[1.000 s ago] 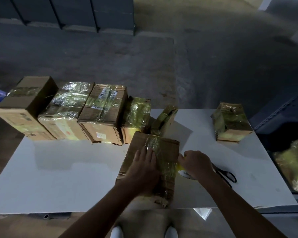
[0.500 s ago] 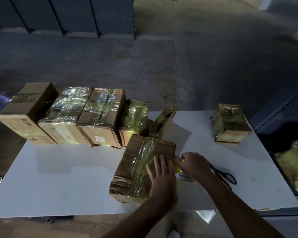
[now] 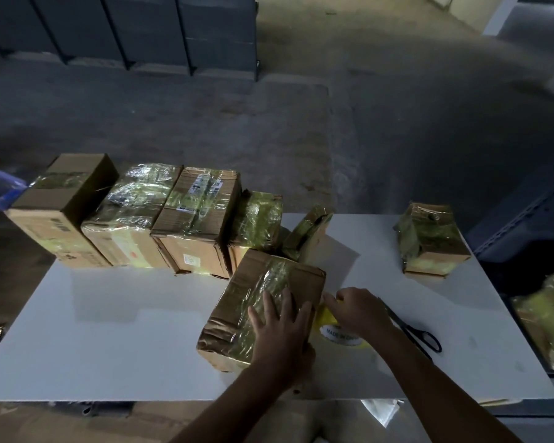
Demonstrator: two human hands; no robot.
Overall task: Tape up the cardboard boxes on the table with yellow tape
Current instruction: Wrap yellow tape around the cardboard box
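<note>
Near edge first: I log the left hand (image 3: 279, 334) lying flat on top of the near cardboard box (image 3: 237, 302), its fingers (image 3: 288, 303) straight and spread wide over the glossy yellow-taped panel, holding nothing. The right hand (image 3: 357, 313) sits just beside the box's right face, fingers curled round the yellow tape roll (image 3: 341, 337). The roll rests on the white tabletop (image 3: 109, 330) close against that face; I cannot tell whether they touch. Black scissors (image 3: 418, 335) lie on the tabletop just right of the right wrist. Farther back, I count a row of five boxes (image 3: 195, 219) packed side by side along the far left edge, most shiny with tape, the leftmost mostly bare cardboard. One small taped box (image 3: 432, 241) stands well apart at the far right. Beyond lies grey concrete floor (image 3: 333, 139).
</note>
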